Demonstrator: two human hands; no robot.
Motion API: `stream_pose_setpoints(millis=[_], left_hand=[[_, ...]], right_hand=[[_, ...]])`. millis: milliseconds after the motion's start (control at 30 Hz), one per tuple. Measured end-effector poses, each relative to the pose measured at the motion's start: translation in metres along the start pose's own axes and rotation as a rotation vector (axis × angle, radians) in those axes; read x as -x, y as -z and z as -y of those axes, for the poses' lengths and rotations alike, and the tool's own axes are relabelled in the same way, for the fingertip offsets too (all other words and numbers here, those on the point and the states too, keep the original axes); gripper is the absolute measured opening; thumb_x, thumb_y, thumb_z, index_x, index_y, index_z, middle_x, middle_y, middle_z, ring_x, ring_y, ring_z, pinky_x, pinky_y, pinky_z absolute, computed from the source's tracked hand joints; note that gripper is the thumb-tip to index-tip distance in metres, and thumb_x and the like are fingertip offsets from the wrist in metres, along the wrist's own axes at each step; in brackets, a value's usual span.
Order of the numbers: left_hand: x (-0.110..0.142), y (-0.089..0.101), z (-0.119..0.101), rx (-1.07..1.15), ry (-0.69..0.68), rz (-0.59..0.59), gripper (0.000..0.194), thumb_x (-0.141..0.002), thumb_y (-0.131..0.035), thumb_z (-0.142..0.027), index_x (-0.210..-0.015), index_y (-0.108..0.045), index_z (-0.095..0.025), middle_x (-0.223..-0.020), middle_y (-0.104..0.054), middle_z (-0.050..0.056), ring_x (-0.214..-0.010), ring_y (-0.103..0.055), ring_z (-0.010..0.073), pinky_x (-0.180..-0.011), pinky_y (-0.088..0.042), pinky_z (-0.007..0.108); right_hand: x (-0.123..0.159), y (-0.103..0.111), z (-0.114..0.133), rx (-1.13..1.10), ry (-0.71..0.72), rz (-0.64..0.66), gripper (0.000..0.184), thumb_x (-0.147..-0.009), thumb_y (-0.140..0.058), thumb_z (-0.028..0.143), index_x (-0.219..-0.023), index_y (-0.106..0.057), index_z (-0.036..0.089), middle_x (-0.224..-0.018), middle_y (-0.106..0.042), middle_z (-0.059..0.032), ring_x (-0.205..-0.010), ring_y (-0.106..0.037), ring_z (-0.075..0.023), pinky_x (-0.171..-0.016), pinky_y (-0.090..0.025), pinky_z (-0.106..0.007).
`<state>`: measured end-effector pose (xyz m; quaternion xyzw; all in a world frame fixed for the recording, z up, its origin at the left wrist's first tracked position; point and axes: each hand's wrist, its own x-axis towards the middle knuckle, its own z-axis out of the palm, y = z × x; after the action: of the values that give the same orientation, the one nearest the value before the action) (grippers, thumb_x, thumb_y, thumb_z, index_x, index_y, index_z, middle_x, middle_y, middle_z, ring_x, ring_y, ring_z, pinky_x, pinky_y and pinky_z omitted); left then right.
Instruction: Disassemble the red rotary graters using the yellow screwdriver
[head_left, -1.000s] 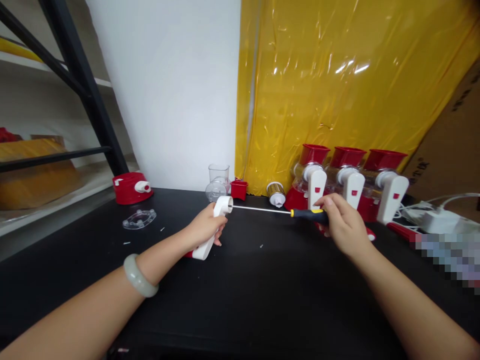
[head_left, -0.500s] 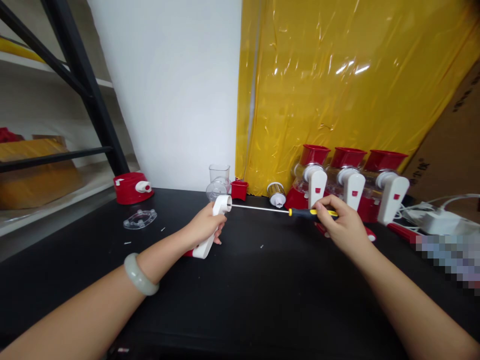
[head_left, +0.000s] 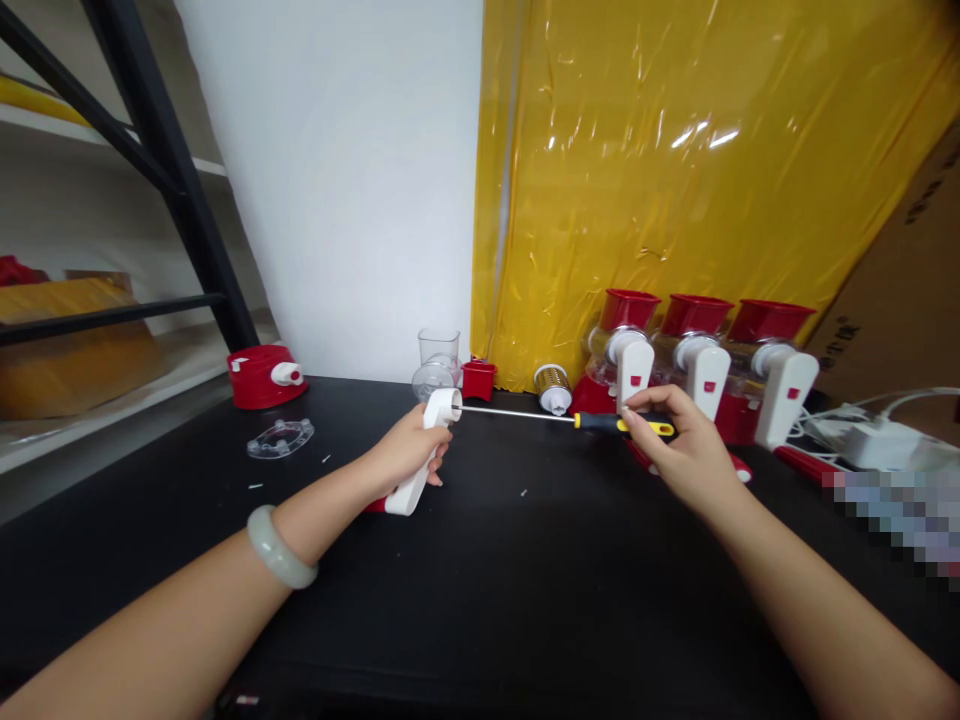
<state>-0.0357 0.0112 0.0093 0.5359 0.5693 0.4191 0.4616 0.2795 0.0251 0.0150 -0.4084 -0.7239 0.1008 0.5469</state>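
Note:
Wrapped around a white crank handle (head_left: 411,492) with a red end is my left hand (head_left: 412,448); the handle's round socket faces right. My right hand (head_left: 671,430) grips a screwdriver (head_left: 598,422) by its black and yellow grip, thumb and fingers pinching it. The long shaft runs level to the left, and its tip is inside the socket, where I cannot see it. Behind the hands stand a clear plastic hopper (head_left: 438,365), a small red part (head_left: 478,380) and a grater drum (head_left: 554,389) lying on its side.
Three red and white rotary graters (head_left: 697,360) stand at the back right, near white cables and a white adapter (head_left: 889,440). At left are a red base (head_left: 265,377) and a clear plate (head_left: 280,438). Small white bits, including a screw-like piece (head_left: 523,492), lie on the black table (head_left: 525,610).
The screwdriver's grip has turned a little, showing more yellow, and has shifted slightly left. My right fingers have changed their position on it. My left hand and the handle have hardly moved.

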Motion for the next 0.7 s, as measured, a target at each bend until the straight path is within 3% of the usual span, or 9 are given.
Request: stream_pose_setpoints(millis=[333,533,700], left_hand=[[-0.001,0.0,0.002,-0.011,0.006,-0.001,0.024,-0.074,-0.052,-0.014,-0.091,-0.036,-0.021,-0.055,-0.046,-0.008,-0.043,-0.043,0.0085,-0.04,-0.049,0.025],[0.001,-0.002,0.0,-0.004,0.006,0.016,0.022,-0.074,-0.051,-0.014,-0.089,-0.036,-0.021,-0.056,-0.046,-0.007,-0.043,-0.042,0.0082,-0.039,-0.049,0.025],[0.003,-0.004,-0.001,-0.01,0.019,0.011,0.021,-0.075,-0.05,-0.013,-0.088,-0.036,-0.021,-0.056,-0.045,-0.008,-0.043,-0.04,0.0077,-0.039,-0.048,0.024]], right_hand=[[0.0,0.0,0.01,-0.045,-0.061,-0.065,0.025,-0.079,-0.066,0.041,-0.093,-0.056,0.023,-0.089,-0.063,-0.0039,-0.079,-0.062,-0.0193,-0.07,-0.054,-0.034],[0.001,0.0,0.008,-0.079,-0.08,-0.081,0.029,-0.079,-0.066,0.043,-0.098,-0.054,0.024,-0.091,-0.061,-0.0037,-0.085,-0.062,-0.0202,-0.075,-0.054,-0.035],[0.003,0.001,0.0,-0.055,-0.121,-0.032,0.03,-0.091,-0.045,0.051,-0.104,-0.053,0.024,-0.092,-0.063,-0.0052,-0.08,-0.063,-0.0197,-0.069,-0.053,-0.034]])
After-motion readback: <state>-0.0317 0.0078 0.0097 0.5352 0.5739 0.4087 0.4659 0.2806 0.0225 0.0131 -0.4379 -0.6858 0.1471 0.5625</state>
